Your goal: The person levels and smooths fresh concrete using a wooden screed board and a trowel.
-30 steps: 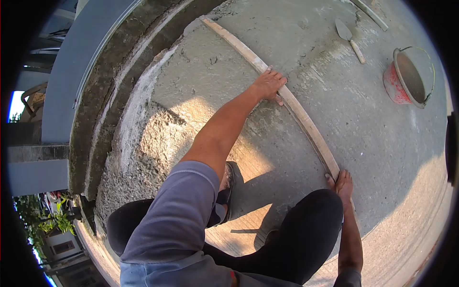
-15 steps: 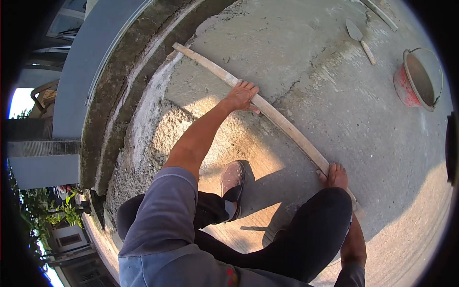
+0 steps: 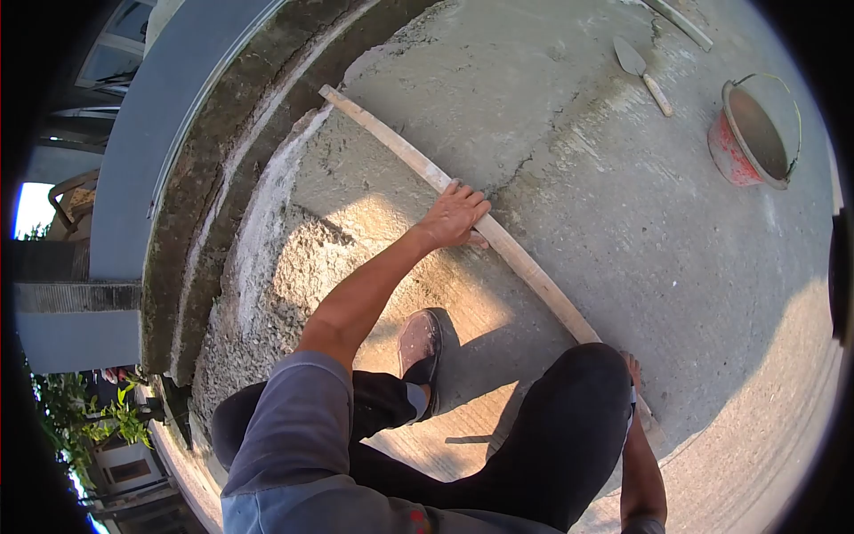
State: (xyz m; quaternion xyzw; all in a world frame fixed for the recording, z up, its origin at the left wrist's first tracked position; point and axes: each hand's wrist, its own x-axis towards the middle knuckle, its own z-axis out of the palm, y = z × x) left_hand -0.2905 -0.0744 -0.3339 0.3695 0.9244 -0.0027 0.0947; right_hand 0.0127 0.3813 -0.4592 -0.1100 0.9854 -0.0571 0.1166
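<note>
A long, pale wooden strip [image 3: 525, 265] lies diagonally across the wet grey cement [image 3: 480, 71]. My left hand [image 3: 457, 216] is wrapped round its middle, the thumb on the near side. Near the strip's lower right end is my right hand [image 3: 632, 367], mostly hidden behind my knee; a few of its fingers show against the wood. The strip's far end rests close to the whitish edge by the curved step. Rough, lumpy mortar [image 3: 307, 258] lies to the left of my forearm.
A red bucket [image 3: 735, 151] with a wire handle stands at the upper right. Near it lie a trowel [image 3: 631, 59] and another long bar [image 3: 678, 21]. The curved concrete step [image 3: 209, 169] borders the left side. My shoe [image 3: 419, 343] is below the strip.
The view has shifted, so bucket and trowel appear further left. Both hands stay at the strip, which sits slightly nearer to me. My knee now covers more of my right hand.
</note>
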